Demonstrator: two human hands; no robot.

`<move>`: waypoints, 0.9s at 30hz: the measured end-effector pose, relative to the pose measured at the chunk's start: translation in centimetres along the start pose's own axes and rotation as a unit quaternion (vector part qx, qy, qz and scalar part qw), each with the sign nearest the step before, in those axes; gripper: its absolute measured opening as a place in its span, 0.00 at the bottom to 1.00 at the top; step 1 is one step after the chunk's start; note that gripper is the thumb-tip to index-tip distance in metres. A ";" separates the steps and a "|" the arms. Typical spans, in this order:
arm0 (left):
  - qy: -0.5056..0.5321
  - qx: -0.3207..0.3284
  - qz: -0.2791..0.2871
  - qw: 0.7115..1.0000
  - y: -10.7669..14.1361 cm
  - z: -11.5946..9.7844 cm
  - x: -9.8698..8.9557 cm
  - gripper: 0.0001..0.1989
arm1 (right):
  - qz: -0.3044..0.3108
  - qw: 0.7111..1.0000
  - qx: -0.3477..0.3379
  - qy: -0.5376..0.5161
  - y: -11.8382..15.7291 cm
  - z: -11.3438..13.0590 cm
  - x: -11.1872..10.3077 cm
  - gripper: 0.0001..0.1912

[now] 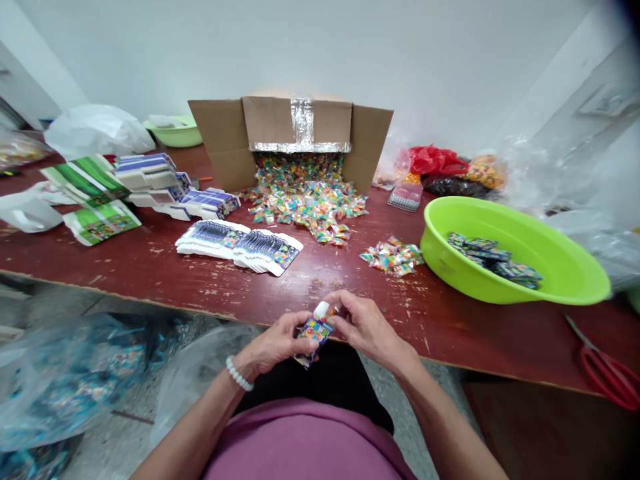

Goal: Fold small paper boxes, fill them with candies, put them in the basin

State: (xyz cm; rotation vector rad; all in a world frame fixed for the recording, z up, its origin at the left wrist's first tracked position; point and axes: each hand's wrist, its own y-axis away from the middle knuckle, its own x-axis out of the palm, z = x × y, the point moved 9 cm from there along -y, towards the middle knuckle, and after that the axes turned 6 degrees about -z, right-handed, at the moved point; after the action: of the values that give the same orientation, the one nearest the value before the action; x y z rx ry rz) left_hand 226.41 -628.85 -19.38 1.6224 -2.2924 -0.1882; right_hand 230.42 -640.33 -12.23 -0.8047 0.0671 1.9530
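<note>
Over the lap [345, 383], the left hand [279, 341] pinches a small printed box [316, 329] whose long axis slants away and rightward, so its white flap [321, 309] stands just beside the right hand [367, 325], which is pinching what looks like a wrapped packet [332, 311]. They meet at the near edge of a scuffed red table [215, 283], a pale wall [425, 60] behind.

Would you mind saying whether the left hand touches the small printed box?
Touching: the head view shows the left hand holding the small printed box, thumb across its front.
</note>
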 end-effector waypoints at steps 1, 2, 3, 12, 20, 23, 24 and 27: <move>0.001 -0.004 0.014 1.000 0.0 0.0 0.4 0.22 | 0.022 0.999 0.010 -0.023 0.0 0.0 0.3 0.09; 0.006 -0.006 0.025 1.000 0.1 0.0 0.7 0.22 | 0.051 0.997 0.019 -0.056 0.0 0.0 0.7 0.09; 0.014 -0.004 0.031 0.999 0.2 -0.1 0.9 0.24 | 0.077 0.992 0.024 -0.092 0.1 0.1 1.1 0.09; -0.100 0.025 -0.026 0.994 1.2 -0.6 0.8 0.23 | 0.112 0.991 0.009 -0.077 -0.1 -0.2 2.3 0.06; 0.020 -0.021 -0.091 0.995 0.9 -0.6 0.3 0.20 | 0.076 0.968 0.071 -0.228 -0.5 -0.6 3.1 0.18; 0.084 -0.037 -0.156 0.983 0.6 -0.2 -1.0 0.26 | -0.005 0.940 0.108 -0.323 -0.5 -2.3 2.2 0.19; 0.100 -0.038 -0.169 0.980 0.5 -0.1 -1.3 0.26 | -0.053 0.937 0.118 -0.324 -0.3 -3.0 1.7 0.20; 0.134 -0.021 -0.185 0.973 0.4 0.0 -1.6 0.23 | -0.075 0.915 0.175 -0.355 0.3 -4.4 2.6 0.25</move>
State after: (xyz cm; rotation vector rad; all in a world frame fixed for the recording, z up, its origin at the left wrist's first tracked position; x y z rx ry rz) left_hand 226.52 -627.24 -19.58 1.9114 -1.7653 -0.0935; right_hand 231.66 -640.08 -17.20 0.1561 -0.0778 1.8995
